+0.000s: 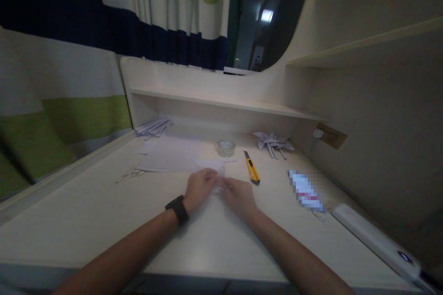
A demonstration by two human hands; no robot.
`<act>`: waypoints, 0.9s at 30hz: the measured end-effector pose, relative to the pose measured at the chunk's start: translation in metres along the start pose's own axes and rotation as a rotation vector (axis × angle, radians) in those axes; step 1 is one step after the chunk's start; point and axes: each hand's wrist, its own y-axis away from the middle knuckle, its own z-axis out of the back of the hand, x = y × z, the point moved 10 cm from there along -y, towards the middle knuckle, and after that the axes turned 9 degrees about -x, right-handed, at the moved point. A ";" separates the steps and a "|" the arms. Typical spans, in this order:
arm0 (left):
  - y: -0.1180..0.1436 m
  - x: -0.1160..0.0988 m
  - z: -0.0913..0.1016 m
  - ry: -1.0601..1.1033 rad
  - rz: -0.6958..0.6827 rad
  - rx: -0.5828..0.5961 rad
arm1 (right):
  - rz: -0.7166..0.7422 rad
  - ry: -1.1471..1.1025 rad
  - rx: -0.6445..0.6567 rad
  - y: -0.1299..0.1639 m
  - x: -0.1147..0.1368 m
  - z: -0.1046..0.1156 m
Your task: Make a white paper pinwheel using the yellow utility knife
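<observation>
My left hand, with a dark watch on its wrist, is closed on a folded piece of white paper over the middle of the desk. From the other side my right hand pinches the same paper, its fingertips close to the left ones. The fingers hide part of the paper. Just beyond the hands lies a thin white paper stick. A roll of clear tape sits behind it. To the right is a yellow utility knife.
White sheets lie left of the hands, with thin string-like pieces before them. Paper sticks are piled at the back left. Paper pinwheels lie back right. A blurred phone-like object and a long white device are at right.
</observation>
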 end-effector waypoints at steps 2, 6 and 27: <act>0.000 0.000 0.000 -0.006 0.003 0.002 | 0.003 -0.001 0.005 0.000 -0.002 -0.001; 0.000 0.004 0.002 0.002 0.047 -0.019 | 0.010 0.000 0.018 0.001 -0.003 -0.003; 0.007 -0.018 -0.010 -0.126 -0.139 0.132 | 0.009 -0.264 0.088 -0.012 -0.017 -0.004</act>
